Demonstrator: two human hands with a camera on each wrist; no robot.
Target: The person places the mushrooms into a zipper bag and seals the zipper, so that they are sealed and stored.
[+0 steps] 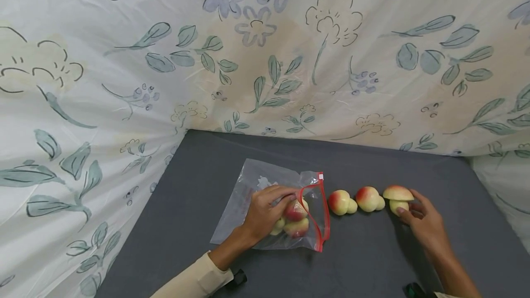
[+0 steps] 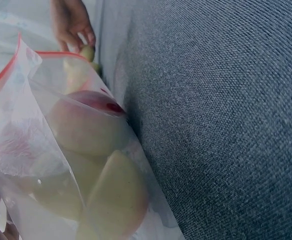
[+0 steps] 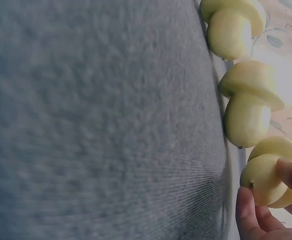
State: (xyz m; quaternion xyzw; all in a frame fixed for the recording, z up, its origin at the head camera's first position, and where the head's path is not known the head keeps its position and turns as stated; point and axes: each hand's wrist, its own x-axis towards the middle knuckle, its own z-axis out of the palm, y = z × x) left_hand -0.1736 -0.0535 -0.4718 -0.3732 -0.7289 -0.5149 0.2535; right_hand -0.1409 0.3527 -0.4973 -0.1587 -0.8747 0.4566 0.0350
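My left hand point(image 1: 265, 210) pinches the upper layer of a clear zip bag point(image 1: 232, 215) near its red-edged mouth, which gapes toward the right. Inside the bag lie several red-and-yellow toy mushrooms point(image 1: 296, 229), partly covered by the hand; the left wrist view shows them through the plastic. At the right, my right hand point(image 1: 426, 224) holds a toy mushroom point(image 1: 398, 193) by its pale stem, between thumb and fingers. The right wrist view shows that mushroom point(image 3: 263, 180) with its stem end toward the camera.
Two more toy mushrooms, one point(image 1: 340, 202) beside the bag mouth and one point(image 1: 368, 198) farther right, lie on their sides in a row between the hands. A dark grey cloth point(image 1: 356, 266) covers the table. Floral curtains point(image 1: 265, 82) rise behind and at the sides.
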